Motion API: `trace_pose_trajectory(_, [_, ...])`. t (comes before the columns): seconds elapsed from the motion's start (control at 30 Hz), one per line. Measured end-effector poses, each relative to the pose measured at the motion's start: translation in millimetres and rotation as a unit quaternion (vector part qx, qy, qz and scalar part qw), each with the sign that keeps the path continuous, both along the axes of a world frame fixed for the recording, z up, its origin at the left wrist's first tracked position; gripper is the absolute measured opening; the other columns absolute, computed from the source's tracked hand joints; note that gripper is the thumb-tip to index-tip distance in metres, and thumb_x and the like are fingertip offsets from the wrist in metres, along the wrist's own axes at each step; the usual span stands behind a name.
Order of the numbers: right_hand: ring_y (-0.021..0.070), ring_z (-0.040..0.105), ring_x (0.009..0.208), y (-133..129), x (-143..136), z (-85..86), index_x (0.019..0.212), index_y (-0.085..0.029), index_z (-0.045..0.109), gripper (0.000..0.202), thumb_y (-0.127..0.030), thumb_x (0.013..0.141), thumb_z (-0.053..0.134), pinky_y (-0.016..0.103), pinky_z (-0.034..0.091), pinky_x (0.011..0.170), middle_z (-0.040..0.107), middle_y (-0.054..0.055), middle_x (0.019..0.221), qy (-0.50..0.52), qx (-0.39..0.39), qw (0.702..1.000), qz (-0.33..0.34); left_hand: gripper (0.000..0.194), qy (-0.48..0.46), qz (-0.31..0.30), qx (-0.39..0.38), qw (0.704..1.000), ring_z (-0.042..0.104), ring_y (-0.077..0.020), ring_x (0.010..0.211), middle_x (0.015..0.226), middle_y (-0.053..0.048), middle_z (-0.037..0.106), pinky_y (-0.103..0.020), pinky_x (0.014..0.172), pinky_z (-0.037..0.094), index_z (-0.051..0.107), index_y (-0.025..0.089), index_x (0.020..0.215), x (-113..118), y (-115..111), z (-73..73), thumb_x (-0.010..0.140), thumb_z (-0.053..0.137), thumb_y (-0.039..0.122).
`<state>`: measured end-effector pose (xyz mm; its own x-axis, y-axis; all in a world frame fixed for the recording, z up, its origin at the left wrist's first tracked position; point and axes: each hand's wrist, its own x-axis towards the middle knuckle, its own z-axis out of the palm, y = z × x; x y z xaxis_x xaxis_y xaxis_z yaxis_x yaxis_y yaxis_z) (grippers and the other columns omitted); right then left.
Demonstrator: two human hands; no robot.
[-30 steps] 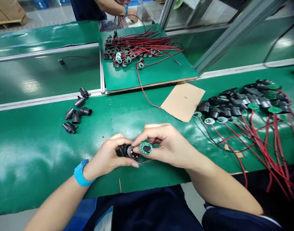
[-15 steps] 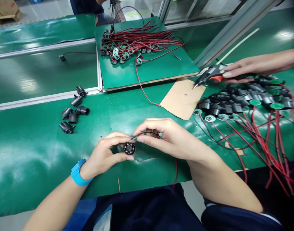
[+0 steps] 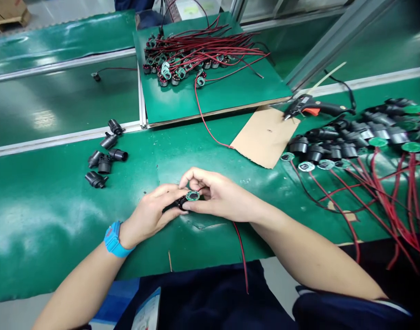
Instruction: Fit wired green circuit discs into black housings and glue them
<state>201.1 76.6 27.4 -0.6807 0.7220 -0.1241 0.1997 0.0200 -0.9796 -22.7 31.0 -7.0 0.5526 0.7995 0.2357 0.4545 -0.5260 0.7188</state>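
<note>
the left hand (image 3: 158,207) grips a small black housing (image 3: 180,202) between fingers and thumb; the right hand (image 3: 218,195) pinches a round green circuit board (image 3: 192,195) at the housing's end, the two hands touching; a red wire (image 3: 243,256) hangs below the right hand, over the near edge of the green table (image 3: 58,229); a blue wristband (image 3: 114,239) circles the left wrist; beyond the hands lies a cardboard sheet (image 3: 264,137), with the nozzle of a black and orange glue gun (image 3: 314,107) over its far right corner; to the right sits a pile of black housings with boards and red wires (image 3: 343,137); to the left lie loose black housings (image 3: 104,162); farther out, a raised green board (image 3: 182,103) bears a heap of wired motors (image 3: 175,73).
</note>
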Motion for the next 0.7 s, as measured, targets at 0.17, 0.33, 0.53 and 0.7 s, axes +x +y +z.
trace_pose_trajectory(0.17, [0.0076,0.037,0.061,-2,-6,-6.4,0.099,-0.022,0.054,0.034,-0.020,0.075,0.078,0.022,0.030,0.055,0.037,-0.010,0.072,-0.048,0.032,0.998,-0.009,0.035,0.009,-0.022,0.016,1.000,0.064,-0.0187,0.113,0.121,-0.010,0.068,-0.031,0.099,0.054,0.059,0.020,0.132,4,-4,3.5,0.097,0.062,0.025])
trace_pose_trajectory(0.33, [0.0093,0.040,0.060,-4,-11,-6.7,0.090,-0.023,0.047,0.032,-0.015,0.072,0.072,0.023,0.033,0.055,0.038,-0.010,0.069,-0.087,0.086,0.993,-0.005,0.027,0.023,-0.031,0.001,0.999,0.064,-0.0209,0.110,0.119,-0.010,0.070,-0.035,0.099,0.054,0.062,0.019,0.126,7,-2,6.3,0.099,0.058,0.023])
trace_pose_trajectory(0.53, [0.0206,0.067,0.084,2,9,-12.1,0.118,-0.030,0.064,0.029,-0.041,0.091,0.065,0.032,0.055,0.074,0.071,0.004,0.101,-0.110,0.169,0.979,0.040,0.066,-0.101,0.062,-0.149,0.982,0.073,-0.0248,0.103,0.113,-0.013,0.073,-0.034,0.087,0.059,0.049,0.017,0.128,12,-1,-1.5,0.078,0.083,0.045])
trace_pose_trajectory(0.7, [0.0192,0.059,0.050,-18,29,-29.7,0.109,-0.041,0.073,0.027,-0.048,0.084,0.068,0.034,0.051,0.048,0.073,0.002,0.084,-0.119,0.258,0.958,-0.034,0.090,-0.055,0.019,-0.127,0.990,0.075,-0.0245,0.096,0.121,-0.014,0.072,-0.032,0.082,0.061,0.048,0.019,0.135,10,4,-1.5,0.063,0.090,0.053])
